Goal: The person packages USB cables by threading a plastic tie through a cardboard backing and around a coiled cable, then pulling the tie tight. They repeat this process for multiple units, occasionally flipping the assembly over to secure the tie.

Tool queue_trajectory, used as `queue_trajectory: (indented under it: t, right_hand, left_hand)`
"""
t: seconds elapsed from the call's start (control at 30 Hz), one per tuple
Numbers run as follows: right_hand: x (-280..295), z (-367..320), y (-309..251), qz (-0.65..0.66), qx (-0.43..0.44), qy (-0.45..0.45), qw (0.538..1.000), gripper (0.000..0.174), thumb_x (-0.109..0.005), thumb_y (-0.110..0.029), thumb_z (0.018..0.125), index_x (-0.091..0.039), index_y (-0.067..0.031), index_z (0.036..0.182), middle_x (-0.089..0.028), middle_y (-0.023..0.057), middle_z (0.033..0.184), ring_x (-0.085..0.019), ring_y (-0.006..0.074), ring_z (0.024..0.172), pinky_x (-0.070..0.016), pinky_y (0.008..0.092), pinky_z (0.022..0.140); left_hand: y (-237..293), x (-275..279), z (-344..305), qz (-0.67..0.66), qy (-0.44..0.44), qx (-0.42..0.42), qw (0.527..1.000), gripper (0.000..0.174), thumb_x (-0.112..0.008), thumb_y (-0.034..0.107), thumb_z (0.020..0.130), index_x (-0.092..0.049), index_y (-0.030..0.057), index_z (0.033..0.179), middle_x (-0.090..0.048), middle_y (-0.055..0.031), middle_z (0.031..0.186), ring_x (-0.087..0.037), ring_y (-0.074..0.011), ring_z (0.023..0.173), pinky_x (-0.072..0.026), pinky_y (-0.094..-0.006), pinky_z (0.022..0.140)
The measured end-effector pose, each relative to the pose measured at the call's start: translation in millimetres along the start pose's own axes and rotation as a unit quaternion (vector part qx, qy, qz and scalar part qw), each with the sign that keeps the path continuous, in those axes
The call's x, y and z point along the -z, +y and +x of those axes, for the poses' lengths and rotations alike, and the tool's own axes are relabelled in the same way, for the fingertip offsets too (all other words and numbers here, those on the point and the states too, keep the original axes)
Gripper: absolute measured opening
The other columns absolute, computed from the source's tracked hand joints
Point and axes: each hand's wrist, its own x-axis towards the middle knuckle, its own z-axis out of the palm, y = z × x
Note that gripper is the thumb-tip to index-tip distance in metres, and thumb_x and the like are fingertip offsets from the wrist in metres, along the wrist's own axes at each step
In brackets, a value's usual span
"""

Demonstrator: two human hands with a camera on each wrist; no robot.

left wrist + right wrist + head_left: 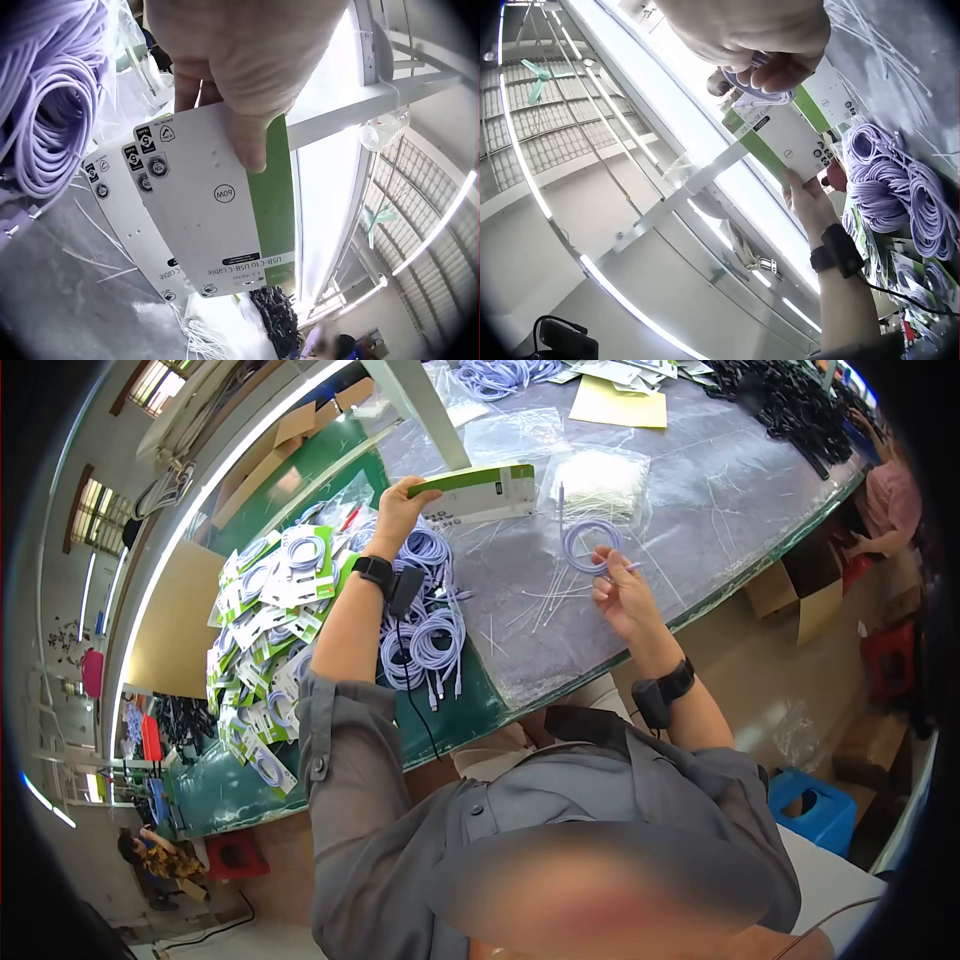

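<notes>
My left hand (400, 515) pinches several white-and-green cable cards (490, 505) at one end, with the thumb on the near face. In the left wrist view the cards (202, 187) are fanned out, and the front one reads USB-C to USB-C cable, 60W. A coiled lilac USB cable (567, 548) is held upright between the thumb and fingers of my right hand (628, 600), over the grey tabletop (500, 590). Its straight end sticks up above the loop. The right wrist view shows the coil (776, 97) partly hidden by my fingers, overlapping the cards.
Bare lilac cable coils (437, 640) lie by my left forearm, next to a heap of carded cables (305, 585). Beyond my hands is a bag of white ties (600, 480), with loose ties (545, 595) nearer. A metal post (425, 415) rises beyond my left hand. Black cables (775, 400) lie far right.
</notes>
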Motion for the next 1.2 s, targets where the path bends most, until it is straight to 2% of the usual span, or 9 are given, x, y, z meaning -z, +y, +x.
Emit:
queue_trajectory:
  t: [0.13,0.17,0.23,0.63,0.7,0.87,0.97,1.03,1.2]
  right_hand:
    - [11,-12,-1,0.0,-0.016,0.031,0.999,0.024,-0.055,-0.026,0.094,-0.056,-0.007,0.109,-0.055,0.0017,0.096,-0.042,0.007,0.058,-0.0389,0.0215,0.052]
    - [13,-14,1,0.0,-0.01,0.032,0.999,0.024,-0.055,-0.026,0.094,-0.056,-0.007,0.109,-0.055,0.0017,0.096,-0.042,0.007,0.058,-0.0389,0.0215,0.052]
    - [16,-14,2,-0.003,-0.013,0.039,0.999,0.021,-0.054,-0.025,0.095,-0.057,-0.0079,0.106,-0.056,0.0001,0.09,-0.043,0.0067,0.057,-0.0387,0.0217,0.051]
    - [-5,-6,15,0.06,-0.095,-0.075,0.991,0.026,-0.054,-0.03,0.094,-0.058,-0.007,0.107,-0.053,-0.0025,0.078,-0.046,0.0076,0.056,-0.042,0.0231,0.053]
    - [-22,-8,13,0.059,-0.094,-0.097,0.989,0.028,-0.054,-0.03,0.094,-0.057,-0.0071,0.109,-0.052,-0.0027,0.076,-0.047,0.0076,0.057,-0.0419,0.023,0.053]
    - [-55,0,29,0.022,-0.097,-0.167,0.981,0.035,-0.051,-0.034,0.095,-0.056,-0.0091,0.12,-0.051,-0.0039,0.077,-0.049,0.0067,0.064,-0.0409,0.0207,0.056]
    - [-62,2,35,0.005,-0.09,-0.156,0.984,0.035,-0.051,-0.035,0.095,-0.057,-0.0095,0.118,-0.05,-0.0045,0.077,-0.046,0.0061,0.062,-0.0395,0.02,0.055]
    - [-62,-1,41,0.046,-0.091,-0.157,0.982,0.034,-0.05,-0.034,0.096,-0.057,-0.0099,0.118,-0.049,-0.0045,0.073,-0.044,0.0062,0.06,-0.0377,0.0199,0.053]
    - [-68,-16,44,0.122,-0.101,-0.129,0.979,0.031,-0.052,-0.033,0.095,-0.061,-0.0091,0.112,-0.046,-0.0052,0.071,-0.04,0.0058,0.057,-0.0346,0.0195,0.049]
  left_hand:
    - [-26,-11,8,-0.012,-0.066,-0.012,0.998,0.015,-0.073,0.013,0.077,-0.067,0.0025,0.086,-0.062,-0.0016,0.069,-0.052,-0.0075,0.066,-0.0428,-0.0244,0.062]
    - [-30,-10,3,0.121,-0.066,0.025,0.99,0.016,-0.072,0.014,0.076,-0.068,0.0033,0.088,-0.065,-0.0081,0.075,-0.058,-0.0137,0.07,-0.0452,-0.0272,0.067]
    - [-57,-13,1,0.209,-0.014,-0.093,0.974,0.016,-0.072,0.016,0.074,-0.069,0.0058,0.087,-0.063,-0.0155,0.087,-0.06,-0.0328,0.083,-0.047,-0.0374,0.072]
    - [-42,33,11,0.099,-0.026,-0.077,0.992,0.022,-0.074,0.008,0.074,-0.07,0.0049,0.095,-0.063,-0.0053,0.086,-0.059,-0.0171,0.079,-0.0456,-0.0263,0.071]
    - [-31,40,10,-0.109,-0.011,0.073,0.991,0.015,-0.067,0.01,0.083,-0.069,0.0022,0.095,-0.066,-0.0035,0.093,-0.059,-0.011,0.076,-0.045,-0.0222,0.069]
    - [58,11,-26,-0.33,-0.018,0.098,0.939,0.017,-0.062,0.011,0.089,-0.062,0.003,0.104,-0.067,-0.0038,0.089,-0.063,-0.0104,0.076,-0.0494,-0.0227,0.062]
    - [74,-19,-64,-0.218,-0.057,0.106,0.968,0.011,-0.065,0.014,0.086,-0.066,0.0063,0.094,-0.058,0.0065,0.071,-0.046,-0.0027,0.057,-0.0328,-0.0179,0.05]
    - [105,-27,-90,-0.139,-0.103,0.124,0.977,0.012,-0.067,0.014,0.085,-0.066,0.0057,0.093,-0.057,0.0074,0.07,-0.045,-0.0012,0.058,-0.032,-0.0176,0.052]
    - [121,-60,-149,-0.29,-0.097,0.131,0.943,0.03,-0.065,0.014,0.085,-0.057,0.0001,0.11,-0.062,-0.0011,0.092,-0.056,-0.0096,0.081,-0.0448,-0.0246,0.073]
